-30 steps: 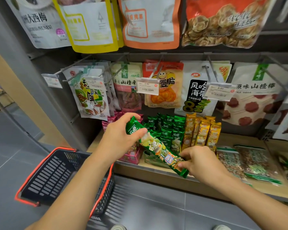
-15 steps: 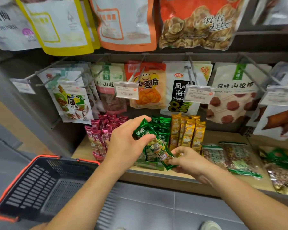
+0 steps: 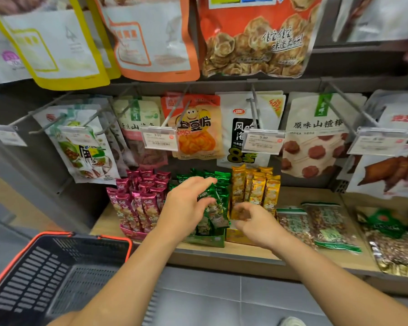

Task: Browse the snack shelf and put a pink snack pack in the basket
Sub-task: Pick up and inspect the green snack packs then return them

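Shop wall: big shiny bags (image 3: pixel 193 128) are hanging in rows on thin metal hooks, and they are looking crinkly and puffy. Little white price tags (image 3: pixel 159 138) are sitting in front of them.

Wooden shelf (image 3: pixel 299 194): a flat, pale board is running under the bags and holding up boxes of small packs.

Basket (image 3: pixel 113 236): it is waiting low on the left, beside the left arm. It is made of dark plastic full of slots, with an orange rim, and I am not seeing anything inside it.

Pink packs (image 3: pixel 139 201): long, thin and shiny, they are standing up in their box at the left end of the shelf, just beside the green ones. No hand is touching them.

Green packs (image 3: pixel 222 177): they are standing in the middle box, between the pink packs and the yellow packs (image 3: pixel 257 189).

What just changed: a moment ago both hands were holding one green pack (image 3: pixel 213 208) up for a look. Now it is going back into the green box, leaning on the others. I think the looking is ending and the pink pick is coming next.

Left hand (image 3: pixel 189 203): its fingers are spreading out flat over the green pack, touching it and letting go.

Right hand (image 3: pixel 252 220): it is hanging near the yellow packs with loose, bent fingers, holding nothing, though it is looking blurry.
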Tool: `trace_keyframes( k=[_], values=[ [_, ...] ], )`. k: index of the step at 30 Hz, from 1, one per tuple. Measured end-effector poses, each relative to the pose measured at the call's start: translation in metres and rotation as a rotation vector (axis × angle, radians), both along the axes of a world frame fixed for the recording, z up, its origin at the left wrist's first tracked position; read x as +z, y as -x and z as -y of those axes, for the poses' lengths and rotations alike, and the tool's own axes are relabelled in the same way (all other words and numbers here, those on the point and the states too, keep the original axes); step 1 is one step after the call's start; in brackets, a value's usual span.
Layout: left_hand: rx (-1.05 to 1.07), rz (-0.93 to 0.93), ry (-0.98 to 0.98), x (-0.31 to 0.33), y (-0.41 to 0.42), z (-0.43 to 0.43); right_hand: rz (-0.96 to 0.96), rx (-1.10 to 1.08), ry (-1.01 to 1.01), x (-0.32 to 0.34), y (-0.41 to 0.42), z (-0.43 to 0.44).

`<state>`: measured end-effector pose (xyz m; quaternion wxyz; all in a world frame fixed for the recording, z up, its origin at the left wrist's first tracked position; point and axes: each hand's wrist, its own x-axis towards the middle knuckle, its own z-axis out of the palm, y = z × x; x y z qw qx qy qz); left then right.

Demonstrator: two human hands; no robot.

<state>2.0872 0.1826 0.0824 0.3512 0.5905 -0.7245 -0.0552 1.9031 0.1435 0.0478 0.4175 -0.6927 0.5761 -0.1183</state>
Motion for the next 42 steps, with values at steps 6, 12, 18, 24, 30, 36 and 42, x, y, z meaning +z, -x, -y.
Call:
trace_keyframes(
  k=[6, 12, 18, 24, 30, 36, 42],
  values=[
    [-0.092, 0.192, -0.113, -0.022, 0.01, 0.006, 0.051, -0.038, 0.091, 0.002, 0.01, 0.03],
    [-0.081, 0.233, -0.154, -0.038, 0.008, 0.014, 0.099, -0.051, 0.179, -0.006, -0.013, 0.051],
    [-0.026, 0.12, -0.174, -0.039, 0.0, 0.017, -0.101, 0.061, 0.261, -0.016, -0.03, 0.062],
    [-0.021, 0.138, -0.157, -0.04, -0.007, 0.022, -0.184, 0.075, 0.299, -0.029, -0.034, 0.062],
    [-0.076, 0.218, -0.18, -0.048, 0.0, 0.022, -0.167, 0.065, 0.323, -0.029, -0.038, 0.059],
    [-0.063, 0.475, -0.235, -0.06, 0.008, 0.025, -0.115, 0.064, 0.311, -0.022, -0.034, 0.057],
    [-0.051, 0.702, -0.288, -0.06, 0.018, 0.013, -0.023, 0.087, 0.521, 0.022, -0.025, 0.04]
  ],
)
